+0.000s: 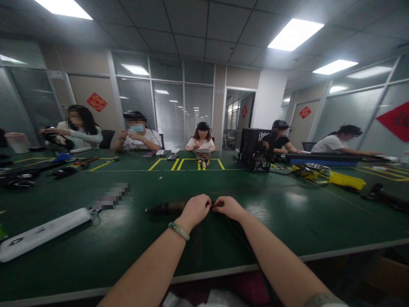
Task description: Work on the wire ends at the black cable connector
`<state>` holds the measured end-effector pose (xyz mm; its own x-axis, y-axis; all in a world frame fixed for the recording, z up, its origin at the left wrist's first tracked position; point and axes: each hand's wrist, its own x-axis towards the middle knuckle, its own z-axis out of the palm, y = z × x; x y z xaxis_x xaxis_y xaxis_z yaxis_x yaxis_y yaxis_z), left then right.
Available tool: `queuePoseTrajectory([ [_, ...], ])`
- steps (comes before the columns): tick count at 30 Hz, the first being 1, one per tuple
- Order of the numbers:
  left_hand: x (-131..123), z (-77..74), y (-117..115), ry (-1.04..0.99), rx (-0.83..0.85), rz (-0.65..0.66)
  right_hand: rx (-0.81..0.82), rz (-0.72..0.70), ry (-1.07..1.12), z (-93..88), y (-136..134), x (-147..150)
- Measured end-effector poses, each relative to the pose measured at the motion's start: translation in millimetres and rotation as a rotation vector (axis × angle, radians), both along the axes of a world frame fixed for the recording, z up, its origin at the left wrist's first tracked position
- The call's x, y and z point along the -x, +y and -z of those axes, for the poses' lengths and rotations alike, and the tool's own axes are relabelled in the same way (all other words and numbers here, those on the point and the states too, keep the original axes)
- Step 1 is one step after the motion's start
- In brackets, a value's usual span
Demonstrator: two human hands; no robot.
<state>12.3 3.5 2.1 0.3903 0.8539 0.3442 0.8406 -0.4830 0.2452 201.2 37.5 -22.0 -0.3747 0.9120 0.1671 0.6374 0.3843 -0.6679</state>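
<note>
A dark, cylindrical tool, which looks like an electric screwdriver point(166, 207), lies on the green table with its metal tip pointing left. My left hand point(196, 209) is closed at its right end, fingers curled and partly hidden. Close beside it, my right hand point(229, 207) pinches a small dark piece between thumb and fingers; its kind is too small to tell. A dark cable point(238, 234) runs from under my right hand along the forearm toward the table's front edge. The fingertips of both hands nearly meet.
A long white case point(46, 232) lies at the left. Across the green table point(287, 230) stand a black computer case point(258, 150) and yellow trays point(347, 181). Dark tools and cables point(68, 169) lie at the far left. Several people sit along the far side.
</note>
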Motion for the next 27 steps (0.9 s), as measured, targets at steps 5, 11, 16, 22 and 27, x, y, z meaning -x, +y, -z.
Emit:
queuePoseTrajectory([
  [5, 3.8, -2.0, -0.6, -0.029, -0.021, 0.034, 0.012, 0.031, -0.016, 2.2, 0.9, -0.9],
  [11, 5.7, -5.2, -3.1, -0.023, -0.003, 0.031, -0.024, -0.012, -0.019, 3.3, 2.0, -3.5],
  [16, 4.9, -3.1, -2.1, -0.017, -0.037, 0.040, -0.076, 0.007, -0.047, 1.6, -0.7, -3.4],
  [22, 3.4, -6.7, -4.8, 0.009, 0.003, 0.035, -0.070, 0.021, -0.028, 1.3, -0.8, -2.0],
  [27, 3.0, -8.3, -6.4, 0.007, -0.013, 0.022, -0.036, 0.024, -0.022, -0.3, 0.0, -0.1],
])
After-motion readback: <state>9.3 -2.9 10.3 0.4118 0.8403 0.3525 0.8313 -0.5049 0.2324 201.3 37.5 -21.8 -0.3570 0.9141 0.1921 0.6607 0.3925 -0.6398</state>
